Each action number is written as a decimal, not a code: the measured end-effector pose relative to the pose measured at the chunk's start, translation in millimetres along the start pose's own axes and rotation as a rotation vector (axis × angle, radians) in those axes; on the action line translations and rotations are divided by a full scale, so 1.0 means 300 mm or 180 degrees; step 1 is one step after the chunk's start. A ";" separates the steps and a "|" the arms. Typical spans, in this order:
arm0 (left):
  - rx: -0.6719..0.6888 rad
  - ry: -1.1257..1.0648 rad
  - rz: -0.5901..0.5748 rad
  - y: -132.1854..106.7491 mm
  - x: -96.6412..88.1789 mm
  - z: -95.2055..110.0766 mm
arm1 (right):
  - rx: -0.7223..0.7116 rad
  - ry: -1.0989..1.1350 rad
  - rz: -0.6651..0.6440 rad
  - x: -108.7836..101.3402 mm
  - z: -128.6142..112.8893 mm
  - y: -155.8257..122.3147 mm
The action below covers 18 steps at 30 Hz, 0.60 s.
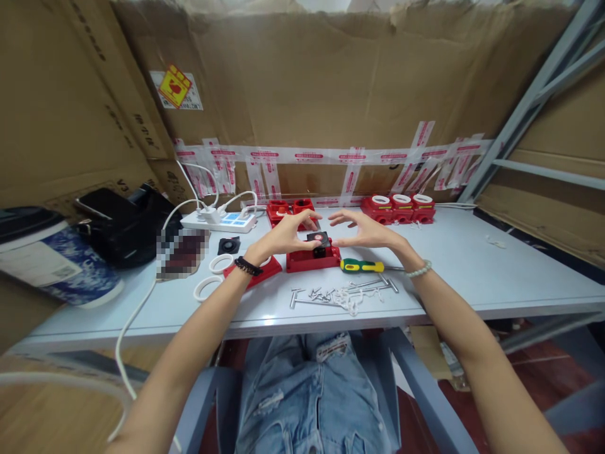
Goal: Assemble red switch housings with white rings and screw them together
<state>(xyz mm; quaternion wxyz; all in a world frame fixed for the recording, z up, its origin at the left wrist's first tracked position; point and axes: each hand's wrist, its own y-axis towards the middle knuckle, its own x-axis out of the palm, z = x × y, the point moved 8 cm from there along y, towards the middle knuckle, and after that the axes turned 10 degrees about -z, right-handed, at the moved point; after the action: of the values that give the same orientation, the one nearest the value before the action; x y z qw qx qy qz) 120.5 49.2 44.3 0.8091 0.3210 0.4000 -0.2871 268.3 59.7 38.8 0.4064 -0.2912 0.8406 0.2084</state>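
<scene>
In the head view a small black square part (319, 239) sits upright over a red plastic housing (312, 260) in the middle of the table. My left hand (286, 234) is at its left, fingers arched apart, the thumb tip beside or touching the black part; I cannot tell which. My right hand (366, 229) hovers to the right, fingers curved and spread, with nothing visible in it. A green and yellow screwdriver (362, 266) lies in front of the right hand. Behind the left forearm is a red plate (265, 273), partly hidden.
White rings (208, 289) and a black square piece (229, 246) lie left. Screws (321, 294), T-shaped metal tools (316, 303) and white string (352, 302) are near the front edge. Red housings (397, 209) and a power strip (227, 221) stand at the back.
</scene>
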 end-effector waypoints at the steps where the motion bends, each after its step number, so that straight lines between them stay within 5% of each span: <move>1: 0.0001 -0.0008 -0.0007 0.001 0.001 0.001 | 0.0009 -0.0002 -0.0010 0.001 0.001 0.001; 13: 0.0050 -0.0076 -0.0048 0.002 0.007 0.001 | 0.0066 -0.0053 -0.0081 0.000 0.000 -0.002; 18: -0.0057 -0.0021 0.0115 -0.038 -0.043 0.002 | 0.0253 -0.0172 -0.0142 -0.021 0.014 -0.021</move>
<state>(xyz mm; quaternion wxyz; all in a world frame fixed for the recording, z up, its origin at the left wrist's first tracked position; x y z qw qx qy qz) 105.8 44.2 52.1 0.8182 0.3200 0.3940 -0.2700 277.8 59.5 40.8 0.4448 -0.2878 0.8302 0.1736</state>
